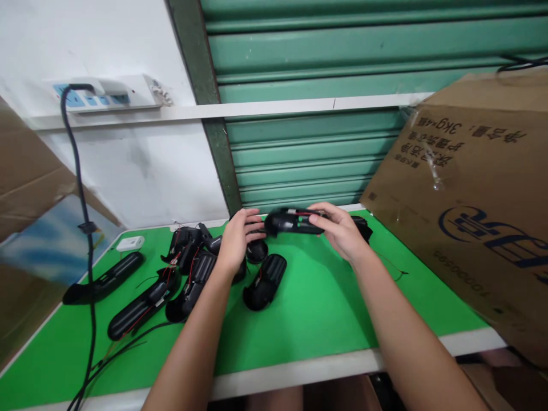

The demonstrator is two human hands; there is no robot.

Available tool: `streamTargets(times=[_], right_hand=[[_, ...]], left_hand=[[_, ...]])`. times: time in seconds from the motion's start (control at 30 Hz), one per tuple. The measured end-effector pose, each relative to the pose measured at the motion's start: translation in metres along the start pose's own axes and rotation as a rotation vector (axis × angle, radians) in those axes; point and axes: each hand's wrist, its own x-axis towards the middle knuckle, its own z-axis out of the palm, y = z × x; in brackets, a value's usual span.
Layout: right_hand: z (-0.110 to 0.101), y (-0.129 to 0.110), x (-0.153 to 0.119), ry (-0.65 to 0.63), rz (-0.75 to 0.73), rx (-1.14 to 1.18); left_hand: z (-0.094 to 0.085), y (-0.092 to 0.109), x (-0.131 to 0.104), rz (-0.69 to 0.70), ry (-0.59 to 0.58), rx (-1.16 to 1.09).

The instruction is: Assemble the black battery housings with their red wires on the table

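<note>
My right hand [338,228] grips a black plastic housing [293,221] with a red wire along it and a small green spot, held above the green tabletop. At the housing's left end is my left hand [242,237], fingers stretched out and apart; whether they touch it I cannot tell. Beneath, a similar black housing [265,282] with a red wire lies on the table. Several more black housings with wires lie to the left, such as one long piece [143,305]. Another dark part [362,227] is partly hidden behind my right hand.
A large cardboard box [462,188] stands at the right, another box [34,165] at the left. A black cable [77,154] hangs from a power strip [107,94] down across the table's left side. A small white object [130,244] lies at the back left. Behind is a green shutter [308,148].
</note>
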Motion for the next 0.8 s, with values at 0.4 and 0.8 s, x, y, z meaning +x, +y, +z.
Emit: streamTargets(times=[0.4, 0.8], right_hand=[[0.0, -0.015, -0.011, -0.4, 0.079, -0.077], [0.011, -0.011, -0.008, -0.086, -0.053, 0.115]], left_hand=[[0.008, 0.013, -0.025, -0.511, -0.678, -0.106], [0.012, 0.01, -0.024, -0.542, -0.671, -0.099]])
